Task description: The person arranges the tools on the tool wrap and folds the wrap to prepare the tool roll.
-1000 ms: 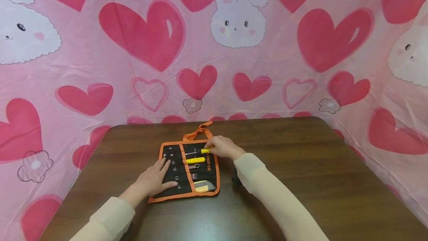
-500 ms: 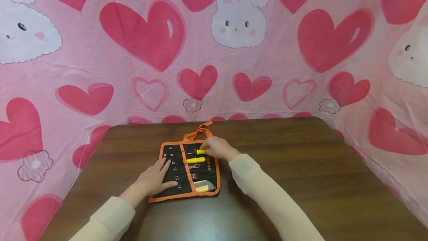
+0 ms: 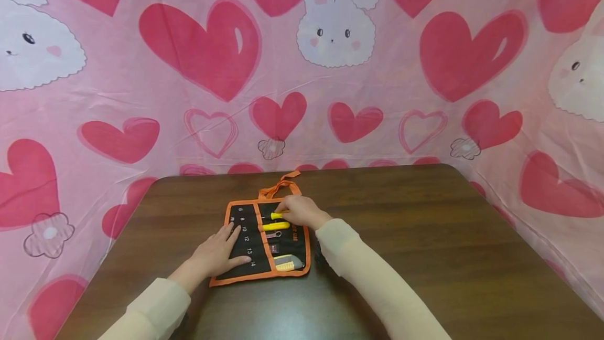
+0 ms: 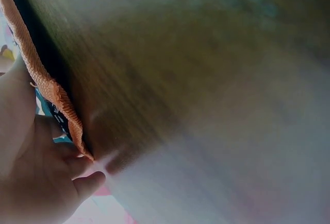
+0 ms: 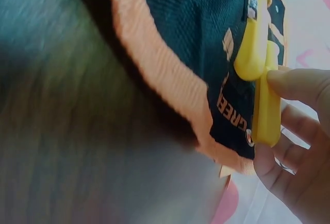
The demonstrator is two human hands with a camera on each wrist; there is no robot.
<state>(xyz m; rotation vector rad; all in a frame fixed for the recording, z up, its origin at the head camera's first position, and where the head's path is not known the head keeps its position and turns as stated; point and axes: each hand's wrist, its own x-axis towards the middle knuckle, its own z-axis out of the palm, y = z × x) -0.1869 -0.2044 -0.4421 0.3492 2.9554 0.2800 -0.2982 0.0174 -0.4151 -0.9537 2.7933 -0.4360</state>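
Note:
A black tool roll with orange edging lies unrolled on the table. My left hand rests on its numbered left part, fingers spread. In the left wrist view that hand lies along the orange edge. My right hand pinches the yellow handle of a screwdriver between thumb and fingers. Its shaft points left into an upper pocket, the tip hidden. Just below lies a second yellow-handled tool in its pocket. A ring-ended wrench, a small dark reddish item and a yellow-grey utility knife sit lower down.
Orange tie straps trail from the roll's far edge. The brown wooden table stretches out to the right and in front. Behind it hangs a pink cloth with hearts and rabbits.
My right hand has moved left with the screwdriver, and less of its shaft shows outside the pocket. My left hand has stayed in place on the roll.

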